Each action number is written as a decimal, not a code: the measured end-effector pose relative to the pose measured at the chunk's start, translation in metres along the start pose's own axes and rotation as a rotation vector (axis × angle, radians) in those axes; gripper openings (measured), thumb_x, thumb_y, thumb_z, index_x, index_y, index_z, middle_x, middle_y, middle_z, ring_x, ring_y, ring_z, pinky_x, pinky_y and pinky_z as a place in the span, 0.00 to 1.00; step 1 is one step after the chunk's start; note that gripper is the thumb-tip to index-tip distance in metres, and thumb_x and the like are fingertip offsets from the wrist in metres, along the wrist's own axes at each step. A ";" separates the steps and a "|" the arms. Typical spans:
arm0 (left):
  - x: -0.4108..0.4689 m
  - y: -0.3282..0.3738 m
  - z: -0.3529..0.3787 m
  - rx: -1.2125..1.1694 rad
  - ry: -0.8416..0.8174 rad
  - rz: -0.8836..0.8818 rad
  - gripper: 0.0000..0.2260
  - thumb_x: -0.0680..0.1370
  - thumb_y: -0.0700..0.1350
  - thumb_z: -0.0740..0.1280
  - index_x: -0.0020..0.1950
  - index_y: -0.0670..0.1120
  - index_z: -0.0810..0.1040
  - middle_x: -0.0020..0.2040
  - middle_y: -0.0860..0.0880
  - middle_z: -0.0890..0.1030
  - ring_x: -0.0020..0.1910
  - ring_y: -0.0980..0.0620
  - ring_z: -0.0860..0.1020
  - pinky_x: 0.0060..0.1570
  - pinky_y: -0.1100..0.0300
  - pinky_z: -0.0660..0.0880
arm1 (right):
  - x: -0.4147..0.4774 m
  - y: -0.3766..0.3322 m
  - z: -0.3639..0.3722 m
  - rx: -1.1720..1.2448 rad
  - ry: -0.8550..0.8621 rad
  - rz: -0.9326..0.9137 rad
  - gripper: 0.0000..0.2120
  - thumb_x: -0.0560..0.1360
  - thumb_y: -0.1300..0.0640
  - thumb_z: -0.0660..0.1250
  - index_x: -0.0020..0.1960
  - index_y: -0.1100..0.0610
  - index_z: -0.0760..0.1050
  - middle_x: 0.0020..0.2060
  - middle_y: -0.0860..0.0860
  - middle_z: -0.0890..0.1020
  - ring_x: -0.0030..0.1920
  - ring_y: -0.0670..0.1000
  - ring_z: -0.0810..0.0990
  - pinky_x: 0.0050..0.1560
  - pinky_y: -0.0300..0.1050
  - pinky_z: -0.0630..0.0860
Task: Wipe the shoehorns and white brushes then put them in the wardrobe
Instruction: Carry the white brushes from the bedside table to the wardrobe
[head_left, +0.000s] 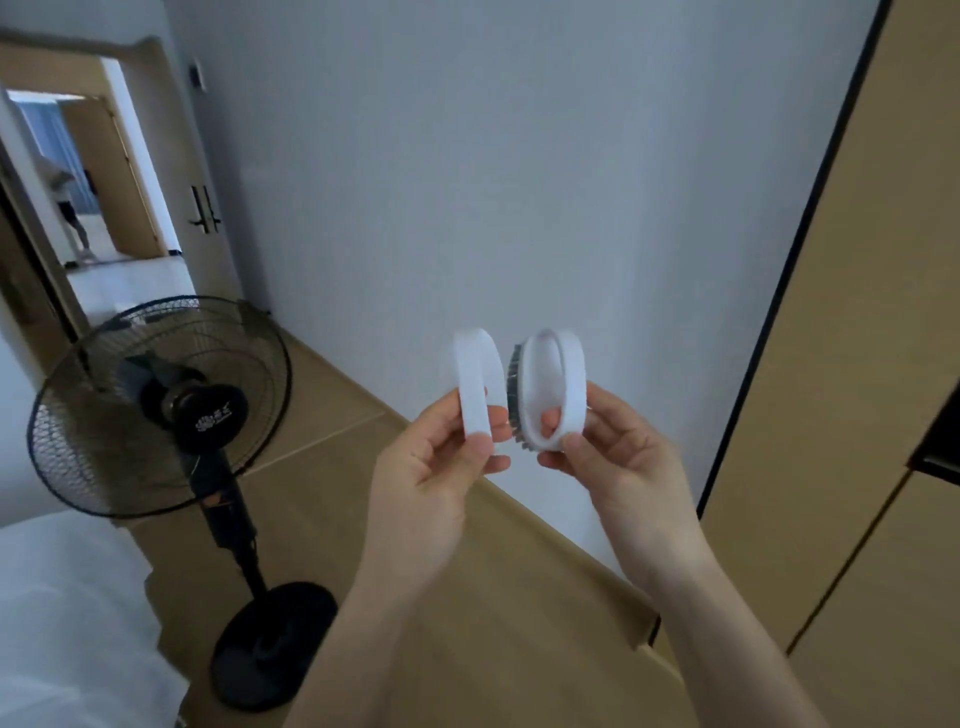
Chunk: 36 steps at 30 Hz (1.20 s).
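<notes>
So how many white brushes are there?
2. One white brush is held in the left hand, the other brush in the right hand, side by side. More may lie out of view.

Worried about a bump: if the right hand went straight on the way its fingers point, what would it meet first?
Probably the brush in the left hand, else the wall behind; depth is unclear.

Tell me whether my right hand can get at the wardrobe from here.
Probably yes: nothing stands between the right hand and the wardrobe on its right, though its grip is taken up by a white brush.
</notes>
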<state>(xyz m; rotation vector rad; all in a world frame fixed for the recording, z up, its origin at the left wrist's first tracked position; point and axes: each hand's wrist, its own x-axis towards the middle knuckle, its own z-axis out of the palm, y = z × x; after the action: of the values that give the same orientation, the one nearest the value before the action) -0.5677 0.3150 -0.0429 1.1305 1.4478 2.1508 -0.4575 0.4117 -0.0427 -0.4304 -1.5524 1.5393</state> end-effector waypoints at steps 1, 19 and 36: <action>0.017 -0.011 -0.004 0.021 0.012 -0.011 0.14 0.76 0.31 0.64 0.53 0.48 0.80 0.43 0.50 0.84 0.42 0.54 0.82 0.40 0.68 0.76 | 0.019 0.010 0.002 0.021 -0.002 0.010 0.18 0.75 0.72 0.62 0.58 0.54 0.77 0.46 0.55 0.84 0.44 0.52 0.81 0.52 0.50 0.79; 0.351 -0.169 -0.017 0.316 0.483 -0.012 0.14 0.77 0.33 0.64 0.60 0.46 0.79 0.45 0.52 0.85 0.36 0.61 0.79 0.37 0.70 0.75 | 0.423 0.161 0.034 0.062 -0.400 0.017 0.23 0.75 0.70 0.64 0.52 0.42 0.77 0.43 0.46 0.85 0.45 0.42 0.83 0.41 0.33 0.77; 0.676 -0.326 -0.195 0.376 0.568 -0.066 0.13 0.77 0.38 0.65 0.52 0.57 0.77 0.42 0.59 0.84 0.36 0.57 0.80 0.36 0.70 0.76 | 0.747 0.328 0.225 -0.049 -0.501 0.033 0.21 0.75 0.68 0.64 0.52 0.41 0.76 0.43 0.44 0.85 0.45 0.41 0.83 0.43 0.32 0.78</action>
<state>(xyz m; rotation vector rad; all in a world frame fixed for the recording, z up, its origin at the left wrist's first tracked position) -1.2007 0.7624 -0.0705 0.5654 2.1664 2.3237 -1.1501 0.8977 -0.0608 -0.0951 -1.9716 1.7232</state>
